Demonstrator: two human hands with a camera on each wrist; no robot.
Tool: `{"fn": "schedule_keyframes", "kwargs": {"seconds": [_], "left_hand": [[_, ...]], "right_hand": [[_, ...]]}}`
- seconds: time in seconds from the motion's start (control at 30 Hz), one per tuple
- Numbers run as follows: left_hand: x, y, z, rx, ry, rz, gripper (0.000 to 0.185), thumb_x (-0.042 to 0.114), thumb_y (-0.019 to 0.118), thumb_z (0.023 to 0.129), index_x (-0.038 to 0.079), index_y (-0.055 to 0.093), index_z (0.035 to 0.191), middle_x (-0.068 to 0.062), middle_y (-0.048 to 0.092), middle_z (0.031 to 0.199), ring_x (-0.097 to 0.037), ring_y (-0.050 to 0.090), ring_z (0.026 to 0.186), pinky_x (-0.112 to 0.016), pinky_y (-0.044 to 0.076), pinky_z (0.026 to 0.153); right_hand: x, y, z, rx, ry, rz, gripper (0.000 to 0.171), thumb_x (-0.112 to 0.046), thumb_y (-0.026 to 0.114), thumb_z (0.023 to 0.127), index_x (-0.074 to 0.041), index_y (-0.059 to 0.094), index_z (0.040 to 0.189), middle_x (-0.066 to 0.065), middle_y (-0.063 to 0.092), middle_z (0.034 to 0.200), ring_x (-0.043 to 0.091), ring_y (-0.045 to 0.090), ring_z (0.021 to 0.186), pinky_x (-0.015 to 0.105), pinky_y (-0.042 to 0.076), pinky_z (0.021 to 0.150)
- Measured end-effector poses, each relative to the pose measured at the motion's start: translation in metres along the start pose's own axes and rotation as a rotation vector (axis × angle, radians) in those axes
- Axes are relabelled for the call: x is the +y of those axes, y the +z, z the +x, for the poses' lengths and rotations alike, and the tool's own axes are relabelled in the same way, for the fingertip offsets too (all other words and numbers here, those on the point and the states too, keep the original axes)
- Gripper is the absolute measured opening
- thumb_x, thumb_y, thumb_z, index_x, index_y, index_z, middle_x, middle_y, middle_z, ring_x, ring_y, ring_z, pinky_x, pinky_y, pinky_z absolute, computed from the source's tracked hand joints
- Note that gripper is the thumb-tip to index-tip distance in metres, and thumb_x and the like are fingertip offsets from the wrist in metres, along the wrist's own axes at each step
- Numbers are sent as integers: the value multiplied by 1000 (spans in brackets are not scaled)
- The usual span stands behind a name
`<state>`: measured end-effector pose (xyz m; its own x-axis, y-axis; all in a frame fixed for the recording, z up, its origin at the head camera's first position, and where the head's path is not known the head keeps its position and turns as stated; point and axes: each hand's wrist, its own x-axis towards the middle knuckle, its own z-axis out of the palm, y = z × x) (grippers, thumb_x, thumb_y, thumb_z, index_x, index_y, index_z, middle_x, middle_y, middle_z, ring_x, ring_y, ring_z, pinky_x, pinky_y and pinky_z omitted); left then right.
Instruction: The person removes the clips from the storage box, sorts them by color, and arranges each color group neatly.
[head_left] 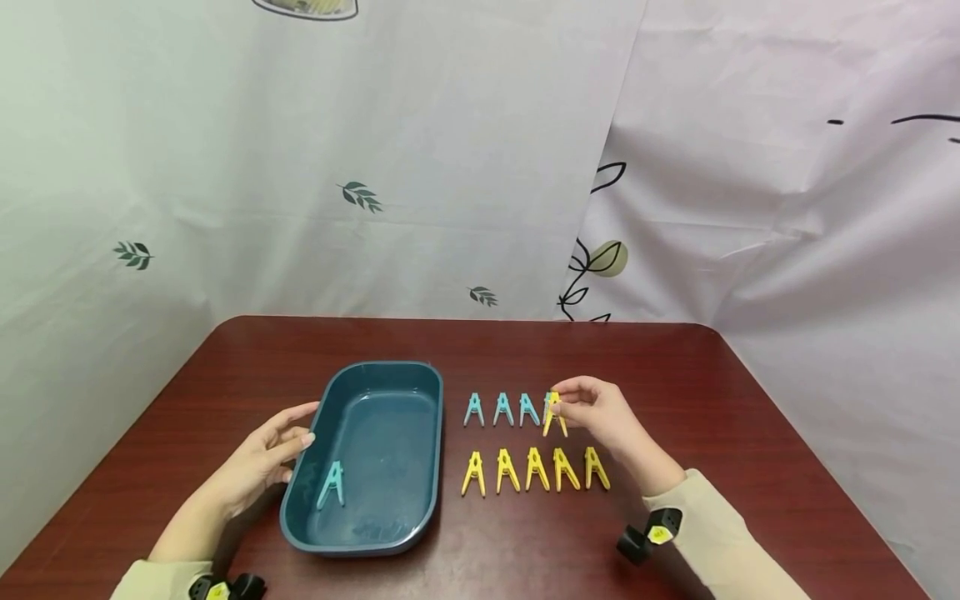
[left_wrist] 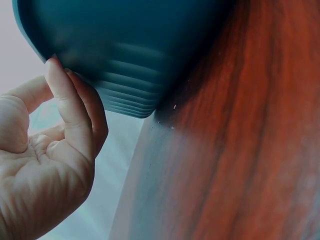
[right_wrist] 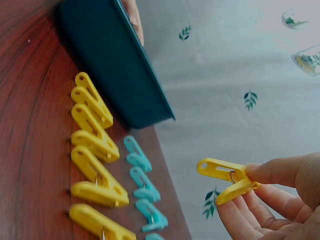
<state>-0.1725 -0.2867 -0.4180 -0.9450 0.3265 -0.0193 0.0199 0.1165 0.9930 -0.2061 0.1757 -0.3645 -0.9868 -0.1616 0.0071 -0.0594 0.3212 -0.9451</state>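
Observation:
A dark teal basin stands on the red-brown table, with one teal clothespin lying inside it. My left hand rests with straight fingers against the basin's left wall. My right hand pinches a yellow clothespin just above the right end of a row of teal clothespins. Nearer me lies a row of several yellow clothespins.
White sheets printed with leaves hang close behind the table's far edge. Bare tabletop lies to the right of the clothespins and in front of the basin. Small black cameras are strapped at both wrists.

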Motion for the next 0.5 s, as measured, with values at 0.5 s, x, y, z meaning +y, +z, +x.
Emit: {"fn": "schedule_keyframes", "kwargs": {"seconds": [0.5], "left_hand": [[8, 1, -2, 26, -54, 63, 44, 14, 49, 99, 19, 34, 141, 6, 63, 97, -10, 63, 81, -26, 53, 58]], "right_hand": [[27, -37, -13, -1, 71, -15, 39, -9, 68, 86, 12, 56, 116, 5, 66, 92, 12, 64, 80, 31, 56, 69]]}}
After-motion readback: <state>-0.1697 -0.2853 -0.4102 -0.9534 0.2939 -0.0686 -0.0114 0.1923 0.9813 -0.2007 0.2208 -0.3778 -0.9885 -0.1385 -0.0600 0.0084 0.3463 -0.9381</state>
